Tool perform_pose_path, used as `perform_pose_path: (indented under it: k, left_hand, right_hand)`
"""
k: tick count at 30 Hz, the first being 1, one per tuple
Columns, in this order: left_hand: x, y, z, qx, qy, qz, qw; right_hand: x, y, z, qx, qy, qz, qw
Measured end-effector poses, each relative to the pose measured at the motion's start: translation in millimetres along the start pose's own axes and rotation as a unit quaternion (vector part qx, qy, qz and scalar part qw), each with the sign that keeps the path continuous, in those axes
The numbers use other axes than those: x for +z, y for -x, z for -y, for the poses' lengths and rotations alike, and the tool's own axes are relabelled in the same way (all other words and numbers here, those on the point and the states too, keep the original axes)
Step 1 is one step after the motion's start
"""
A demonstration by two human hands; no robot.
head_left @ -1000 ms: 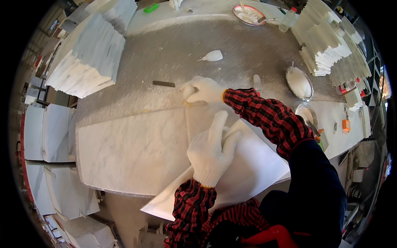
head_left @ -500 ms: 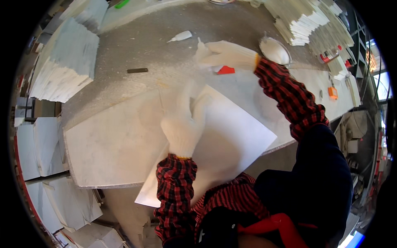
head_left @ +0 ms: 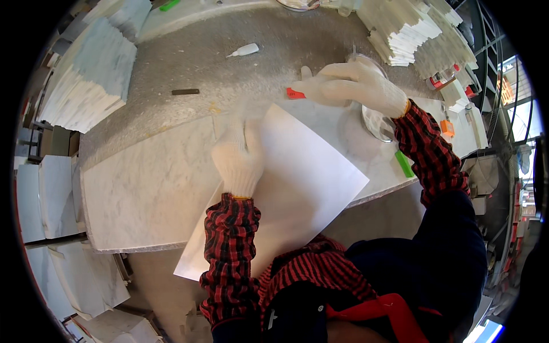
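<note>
My left hand, in a white knit glove, is at the left edge of a white panel. Its fingertips are smeared by motion, so their grip does not show. The panel lies at a slant across the table's front edge, its lower part near my body. Farther right, my gloved right hand is open, fingers stretched leftward and thumb apart. It hovers between two bowls, partly hiding the far bowl. Beside its fingertips lies a small red piece. The nearer bowl stands by my right wrist.
A white nozzle bottle and a dark strip lie on the dusty table. Slab stacks stand at far left and far right. A green tool and an orange item are at right.
My right hand has moved right and nearer, away from the red piece toward the bowls. The nearer bowl and green tool have come into sight. My left hand stays at the panel; the view shifts slightly.
</note>
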State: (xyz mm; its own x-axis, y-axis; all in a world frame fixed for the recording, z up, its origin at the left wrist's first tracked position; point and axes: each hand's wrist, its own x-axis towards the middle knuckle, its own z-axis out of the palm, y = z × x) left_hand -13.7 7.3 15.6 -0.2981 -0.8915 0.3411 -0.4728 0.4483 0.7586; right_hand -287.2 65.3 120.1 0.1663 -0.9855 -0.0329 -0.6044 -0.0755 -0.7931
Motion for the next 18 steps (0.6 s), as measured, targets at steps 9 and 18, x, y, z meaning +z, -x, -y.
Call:
perform_pose_path:
  k: [9, 18]
  left_hand:
    - [13.0, -5.0, 1.7, -0.033, -0.055, -0.087, 0.994]
    - [12.8, -5.5, 4.1, -0.027, -0.088, -0.091, 0.992]
  right_hand:
    - [-17.0, -26.0, -7.4, -0.107, 0.173, 0.096, 0.974]
    - [-17.6, -33.1, 0.6, -0.034, 0.102, 0.145, 0.983]
